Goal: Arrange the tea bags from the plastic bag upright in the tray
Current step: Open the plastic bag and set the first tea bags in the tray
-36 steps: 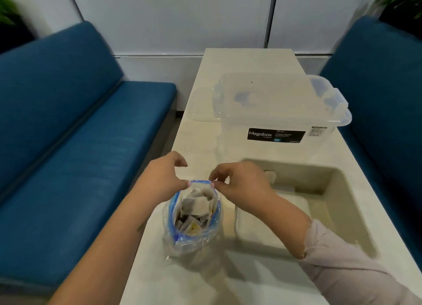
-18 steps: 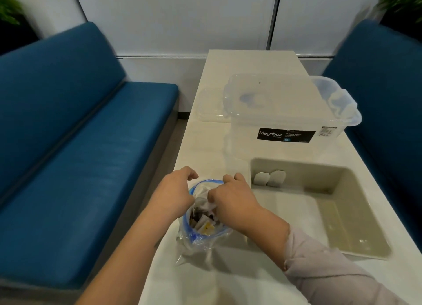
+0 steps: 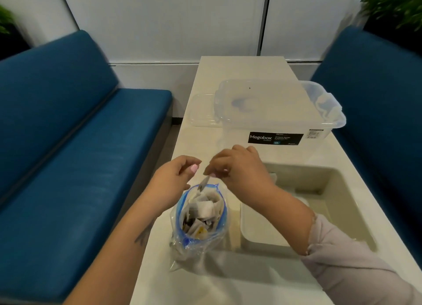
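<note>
A clear plastic bag [image 3: 201, 240] with a blue zip rim stands open on the table, filled with several tea bags [image 3: 205, 210]. My right hand [image 3: 242, 170] pinches one grey tea bag [image 3: 204, 183] by its top, lifted just above the bag's mouth. My left hand [image 3: 173, 181] hovers at the bag's left rim with fingers curled; whether it touches the rim I cannot tell. The beige tray [image 3: 342, 204] lies to the right of the bag. My right hand and forearm hide the tray's near-left corner.
A clear Megabox storage box [image 3: 280, 112] stands behind the tray, with a clear lid [image 3: 201, 110] lying at its left. Blue sofas [image 3: 80, 156] flank the narrow cream table [image 3: 228, 284] on both sides. The white wall is at the table's far end.
My right hand dipped into the bag and has come up pinching a tea bag. My left hand shifted off the rim slightly. The camera view moved a little.
</note>
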The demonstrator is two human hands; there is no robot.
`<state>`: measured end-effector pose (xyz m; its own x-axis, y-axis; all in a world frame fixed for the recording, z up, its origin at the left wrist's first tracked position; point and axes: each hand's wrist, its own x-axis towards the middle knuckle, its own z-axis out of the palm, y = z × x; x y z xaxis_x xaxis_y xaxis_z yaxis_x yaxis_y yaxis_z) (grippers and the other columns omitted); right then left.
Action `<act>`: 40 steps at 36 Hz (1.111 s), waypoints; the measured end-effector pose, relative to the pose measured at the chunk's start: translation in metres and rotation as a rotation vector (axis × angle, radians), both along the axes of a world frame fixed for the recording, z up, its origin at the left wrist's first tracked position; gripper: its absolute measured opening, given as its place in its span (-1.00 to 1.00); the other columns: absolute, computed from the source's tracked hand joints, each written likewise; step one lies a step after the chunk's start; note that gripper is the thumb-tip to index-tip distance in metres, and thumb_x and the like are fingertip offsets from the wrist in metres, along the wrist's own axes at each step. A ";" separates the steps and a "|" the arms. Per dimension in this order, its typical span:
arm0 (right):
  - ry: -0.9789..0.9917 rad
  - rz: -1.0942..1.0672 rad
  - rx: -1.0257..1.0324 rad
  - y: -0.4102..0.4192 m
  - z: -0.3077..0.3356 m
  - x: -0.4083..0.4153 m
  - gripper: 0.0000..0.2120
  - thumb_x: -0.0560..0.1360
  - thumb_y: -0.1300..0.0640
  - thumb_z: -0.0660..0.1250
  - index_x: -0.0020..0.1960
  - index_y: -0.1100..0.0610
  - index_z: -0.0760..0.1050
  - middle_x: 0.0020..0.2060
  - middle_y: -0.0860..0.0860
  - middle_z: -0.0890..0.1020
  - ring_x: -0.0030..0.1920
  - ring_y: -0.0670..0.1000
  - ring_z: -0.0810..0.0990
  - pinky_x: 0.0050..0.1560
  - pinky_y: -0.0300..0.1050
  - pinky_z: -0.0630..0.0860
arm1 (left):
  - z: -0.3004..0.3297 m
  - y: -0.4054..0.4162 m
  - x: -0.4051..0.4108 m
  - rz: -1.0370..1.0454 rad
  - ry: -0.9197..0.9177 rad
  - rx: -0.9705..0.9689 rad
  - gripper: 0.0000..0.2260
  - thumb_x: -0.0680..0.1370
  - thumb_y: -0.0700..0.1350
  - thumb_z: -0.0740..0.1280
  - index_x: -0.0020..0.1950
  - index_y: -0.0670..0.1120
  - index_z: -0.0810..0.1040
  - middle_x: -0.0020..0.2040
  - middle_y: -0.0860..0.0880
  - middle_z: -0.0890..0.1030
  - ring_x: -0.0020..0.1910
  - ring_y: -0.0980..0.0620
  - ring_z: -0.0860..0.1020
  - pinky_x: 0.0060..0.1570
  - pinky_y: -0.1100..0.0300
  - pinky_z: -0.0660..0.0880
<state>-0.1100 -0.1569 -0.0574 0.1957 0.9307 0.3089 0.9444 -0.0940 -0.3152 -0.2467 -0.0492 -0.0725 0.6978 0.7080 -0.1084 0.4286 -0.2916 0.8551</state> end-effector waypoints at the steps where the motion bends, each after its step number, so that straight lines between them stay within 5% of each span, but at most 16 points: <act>1: 0.021 -0.001 0.058 -0.002 0.004 0.003 -0.85 0.51 0.09 0.37 0.00 -0.14 0.65 0.02 -0.13 0.64 -0.05 -0.04 0.43 -0.09 -0.11 0.12 | 0.002 -0.002 0.002 -0.013 -0.037 -0.096 -0.83 0.63 -0.06 0.18 0.13 0.03 0.53 0.07 0.04 0.60 0.09 0.05 0.57 0.05 0.10 0.57; 6: 0.073 -0.013 0.286 -0.012 0.012 0.025 -0.83 0.38 0.16 0.50 -0.16 -0.12 0.68 -0.07 -0.07 0.67 -0.14 0.02 0.54 -0.10 -0.07 0.23 | 0.012 -0.016 0.016 -0.071 -0.229 -0.728 -0.72 0.63 -0.04 0.10 0.16 -0.11 0.54 0.04 -0.13 0.66 -0.06 -0.04 0.64 -0.10 0.09 0.61; 9: 0.090 -0.035 0.331 -0.022 0.013 0.039 -0.87 0.38 0.12 0.45 -0.16 -0.12 0.68 -0.07 -0.08 0.66 -0.14 0.02 0.55 -0.11 -0.09 0.21 | 0.011 -0.024 0.029 -0.071 -0.314 -0.839 -0.80 0.57 -0.13 0.20 0.12 -0.14 0.55 -0.08 -0.11 0.65 -0.20 0.04 0.62 -0.29 0.22 0.60; 12: 0.147 -0.083 0.349 -0.033 0.011 0.052 -0.81 0.39 0.18 0.40 -0.12 -0.09 0.69 -0.08 -0.08 0.67 -0.12 0.01 0.56 -0.09 -0.10 0.32 | 0.006 -0.030 0.046 -0.041 -0.327 -0.779 -0.78 0.51 -0.17 0.29 0.14 -0.17 0.54 -0.16 -0.06 0.66 -0.23 0.09 0.62 -0.26 0.25 0.60; 15: 0.403 -0.167 0.320 -0.045 0.008 0.062 -0.67 0.46 0.35 0.35 0.02 -0.05 0.66 -0.07 -0.11 0.66 -0.05 -0.14 0.58 -0.01 -0.31 0.48 | 0.002 -0.039 0.062 -0.028 -0.326 -0.656 -0.81 0.52 -0.21 0.31 0.13 -0.19 0.54 -0.14 -0.05 0.68 -0.20 0.09 0.64 -0.23 0.25 0.60; 20: 0.580 -0.346 0.133 -0.063 0.008 0.080 -0.87 0.52 0.07 0.35 0.05 -0.06 0.59 -0.18 -0.17 0.60 -0.13 -0.14 0.54 -0.08 -0.25 0.43 | -0.005 -0.058 0.086 -0.035 -0.292 -0.407 -0.92 0.53 -0.26 0.34 0.01 -0.19 0.55 -0.13 -0.15 0.63 -0.19 0.03 0.63 -0.19 0.21 0.62; 23: 0.535 -0.386 0.059 -0.072 0.006 0.093 -0.93 0.45 0.05 0.42 -0.11 -0.10 0.56 -0.28 -0.16 0.60 -0.25 -0.17 0.50 -0.24 -0.35 0.36 | -0.010 -0.068 0.101 -0.028 -0.272 -0.317 -0.95 0.52 -0.27 0.36 -0.08 -0.13 0.57 -0.19 -0.11 0.62 -0.25 0.07 0.62 -0.28 0.24 0.58; 28: 0.496 -0.415 -0.045 -0.084 0.001 0.111 -0.89 0.43 0.11 0.44 -0.22 -0.07 0.56 -0.29 -0.14 0.61 -0.19 -0.11 0.52 -0.16 -0.24 0.39 | -0.024 -0.078 0.118 -0.020 -0.169 -0.095 -0.90 0.46 -0.21 0.44 -0.11 -0.01 0.60 -0.19 0.02 0.66 -0.25 0.11 0.59 -0.18 0.22 0.57; 31: 0.433 -0.451 -0.100 -0.088 -0.006 0.121 -0.93 0.44 0.10 0.43 -0.18 -0.06 0.59 -0.22 -0.11 0.64 -0.12 -0.07 0.55 -0.12 -0.20 0.38 | -0.027 -0.084 0.117 -0.026 -0.103 0.113 -0.78 0.45 -0.20 0.44 0.04 0.02 0.57 -0.11 0.18 0.60 -0.14 0.27 0.52 -0.18 0.54 0.37; 35: 0.249 -0.529 -0.259 -0.087 -0.028 0.137 -0.92 0.48 0.06 0.37 -0.06 -0.06 0.62 -0.10 -0.07 0.65 0.00 0.04 0.55 -0.08 -0.18 0.37 | -0.033 -0.085 0.114 -0.032 0.030 0.275 -0.66 0.48 -0.21 0.39 0.24 0.01 0.52 0.19 0.07 0.54 0.17 0.10 0.46 -0.04 0.46 0.22; 40: -0.008 -0.504 -0.407 -0.081 -0.052 0.144 -0.86 0.55 0.06 0.27 0.04 -0.06 0.59 -0.03 -0.03 0.64 0.04 0.07 0.55 -0.05 -0.13 0.33 | -0.040 -0.087 0.110 -0.049 0.096 0.299 -0.63 0.49 -0.23 0.38 0.26 0.03 0.49 0.23 0.06 0.51 0.21 0.09 0.45 -0.06 0.48 0.18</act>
<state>0.0337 -0.2383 -0.1095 0.6387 0.7681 -0.0463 0.7553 -0.6372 -0.1534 -0.1368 -0.1361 -0.1121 0.7283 0.6845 0.0326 0.4829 -0.5464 0.6843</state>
